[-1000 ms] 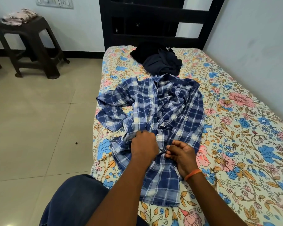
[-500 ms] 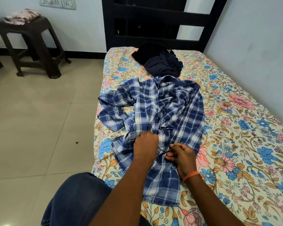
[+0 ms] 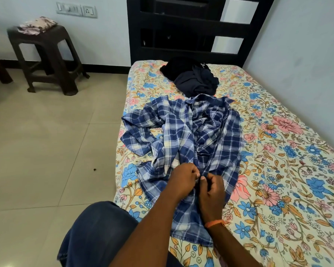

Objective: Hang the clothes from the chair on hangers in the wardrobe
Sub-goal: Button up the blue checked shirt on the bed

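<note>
So our left hand (image 3: 182, 180) and right hand (image 3: 212, 187) are bunched up right against each other over the front of the blue plaid shirt (image 3: 191, 135), both pinching the fabric along what looks like the placket — our guess is we're doing or undoing a button, though the button itself is too small to make out. Both hands are clenched on cloth, not loose. There's an orange band (image 3: 215, 223) on the right wrist, and our knee in dark trousers (image 3: 96, 232) is up against the edge of the bed. The shirt is spread out lengthwise on the floral bedsheet (image 3: 278, 170), collar pointing away from us and the hem closest, one sleeve crumpled off to the left — laying it flat like that makes sense, since the bed holds the shirt steady while we fiddle with the front. Just beyond the collar, touching it or nearly, sits a heap of dark clothes (image 3: 193, 78) near the black headboard (image 3: 181, 35), probably next in line. No hanger or wardrobe is in view, so we'd say the hanging part hasn't happened for this one yet. Over on the tiled floor to the left stands a dark plastic stool (image 3: 46, 58) with a folded patterned cloth (image 3: 37, 25) on top.
</note>
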A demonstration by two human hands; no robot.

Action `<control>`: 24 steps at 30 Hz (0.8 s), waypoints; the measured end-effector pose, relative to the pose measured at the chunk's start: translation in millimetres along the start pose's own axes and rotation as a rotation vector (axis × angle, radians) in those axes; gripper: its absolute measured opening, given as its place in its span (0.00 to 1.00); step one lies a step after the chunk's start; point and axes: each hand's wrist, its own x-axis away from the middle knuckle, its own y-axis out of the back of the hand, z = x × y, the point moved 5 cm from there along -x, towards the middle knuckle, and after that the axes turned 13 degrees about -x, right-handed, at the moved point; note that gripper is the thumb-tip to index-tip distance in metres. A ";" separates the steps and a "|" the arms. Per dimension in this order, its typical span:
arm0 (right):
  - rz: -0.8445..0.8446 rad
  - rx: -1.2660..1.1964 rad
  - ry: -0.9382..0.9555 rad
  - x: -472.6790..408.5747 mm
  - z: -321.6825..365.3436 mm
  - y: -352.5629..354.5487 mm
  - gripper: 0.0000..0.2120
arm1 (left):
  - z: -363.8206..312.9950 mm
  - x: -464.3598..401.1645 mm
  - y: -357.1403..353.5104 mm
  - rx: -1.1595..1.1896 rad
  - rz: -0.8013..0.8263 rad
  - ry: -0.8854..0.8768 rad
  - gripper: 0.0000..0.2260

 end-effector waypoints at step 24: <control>-0.014 -0.179 -0.153 -5.3 -22.1 4.5 0.05 | 0.9 5.4 -0.3 -0.058 -0.024 0.030 0.09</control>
